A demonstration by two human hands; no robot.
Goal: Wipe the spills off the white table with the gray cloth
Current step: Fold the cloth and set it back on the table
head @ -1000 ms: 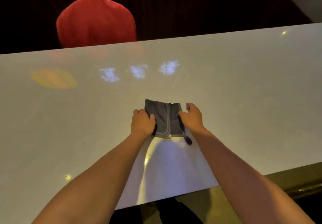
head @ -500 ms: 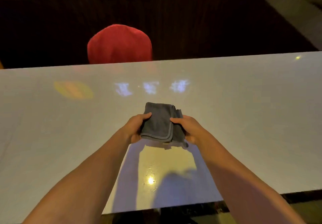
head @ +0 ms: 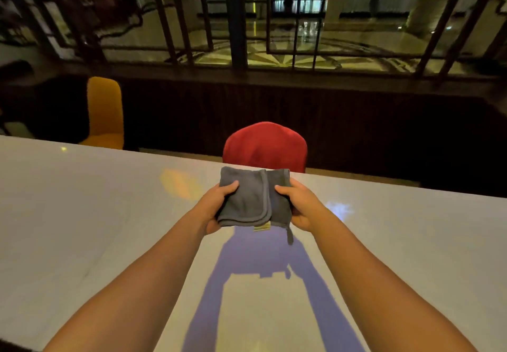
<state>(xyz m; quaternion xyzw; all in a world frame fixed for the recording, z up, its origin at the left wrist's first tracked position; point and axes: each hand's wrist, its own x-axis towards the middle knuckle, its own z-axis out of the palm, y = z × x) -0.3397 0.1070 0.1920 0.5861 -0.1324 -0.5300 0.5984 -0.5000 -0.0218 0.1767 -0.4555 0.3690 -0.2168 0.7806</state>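
The folded gray cloth [head: 253,198] is held up above the white table [head: 82,214], clear of the surface, with its shadow on the tabletop below. My left hand [head: 218,209] grips its left edge, thumb on top. My right hand [head: 297,205] grips its right edge the same way. A small tag and a loop hang from the cloth's near edge. A pale bluish patch [head: 338,210] shows on the table just right of my right hand; I cannot tell whether it is a spill or a reflection.
A red chair back [head: 264,146] stands behind the table's far edge, straight ahead. A yellow chair [head: 104,110] stands at the far left. Beyond is a dark low wall with metal railings. A yellowish reflection [head: 178,184] lies on the table left of the cloth.
Both hands lifted the cloth off the table and hold it higher. My view tilted up, so the chairs and railings are now visible.
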